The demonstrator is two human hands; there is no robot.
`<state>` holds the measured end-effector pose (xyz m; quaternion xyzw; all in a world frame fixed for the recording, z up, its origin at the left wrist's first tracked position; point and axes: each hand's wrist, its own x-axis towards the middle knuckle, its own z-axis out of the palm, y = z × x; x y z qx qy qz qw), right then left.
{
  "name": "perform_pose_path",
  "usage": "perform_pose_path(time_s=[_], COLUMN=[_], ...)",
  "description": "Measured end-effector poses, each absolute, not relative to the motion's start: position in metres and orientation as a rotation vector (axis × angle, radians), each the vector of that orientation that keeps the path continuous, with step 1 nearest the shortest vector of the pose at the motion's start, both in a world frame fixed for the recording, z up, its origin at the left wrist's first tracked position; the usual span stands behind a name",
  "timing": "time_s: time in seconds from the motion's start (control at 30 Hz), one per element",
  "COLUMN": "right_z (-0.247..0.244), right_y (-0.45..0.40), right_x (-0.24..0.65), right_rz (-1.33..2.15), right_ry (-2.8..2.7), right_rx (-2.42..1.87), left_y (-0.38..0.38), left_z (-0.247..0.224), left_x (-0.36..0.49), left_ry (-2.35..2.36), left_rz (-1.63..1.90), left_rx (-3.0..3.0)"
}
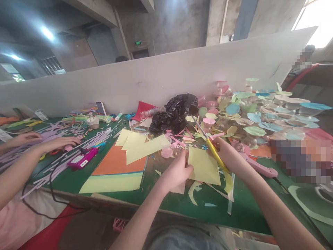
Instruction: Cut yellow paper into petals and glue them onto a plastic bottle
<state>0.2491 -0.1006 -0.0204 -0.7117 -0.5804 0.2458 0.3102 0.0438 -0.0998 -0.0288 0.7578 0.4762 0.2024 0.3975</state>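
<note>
My left hand [174, 174] is closed on the left edge of a pale yellow sheet of paper [205, 167], thumb against fingers. In my right hand [229, 155] is a pair of scissors with yellow handles [213, 150], its blades pointing up and away to the left, beyond the paper's upper edge. Whether the blades are parted is hard to make out. Below the sheet lie curved yellow paper offcuts [192, 193] and a narrow clear strip [230, 205]. A small pink and clear plastic piece [166, 151] sits beyond my left hand.
Left of me, orange and yellow paper sheets [117, 161] lie stacked. A black plastic bag [179, 109] and many plastic cups with coloured paper tops [256, 118] stand behind. A pink glue gun [260, 167] lies at right. A co-worker's hands [61, 143] are at far left, near a purple power strip [82, 159].
</note>
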Motion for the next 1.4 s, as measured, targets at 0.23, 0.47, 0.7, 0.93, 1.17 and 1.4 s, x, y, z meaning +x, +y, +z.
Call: perform_pose_path(time_s=[0.23, 0.47, 0.7, 0.93, 1.17, 1.4], right_z=[-0.03, -0.038, -0.035, -0.039, -0.035, -0.038], right_y=[-0.101, -0.098, -0.099, -0.099, -0.096, -0.096], right_x=[0.251, 0.251, 0.246, 0.249, 0.255, 0.262], right_rz=[0.394, 0.369, 0.379, 0.347, 0.419, 0.451], right_ry=[-1.762, -1.885, -1.901, -1.831, -1.482, -1.252], right_rx=[-2.125, -2.24, -2.26, -2.212, -2.011, -1.745], left_y=[-0.105, -0.111, -0.11, -0.105, -0.128, -0.109], left_z=[-0.032, -0.042, -0.047, -0.048, -0.013, 0.031], left_x=[0.06, 0.075, 0.079, 0.078, 0.052, -0.059], left_ry=[1.439, 1.528, 1.42, 1.27, 1.32, 1.618], left_rz=[0.428, 0.417, 0.575, 0.812, 0.843, 1.353], left_rx=[2.256, 2.318, 2.167, 1.886, 1.794, 1.61])
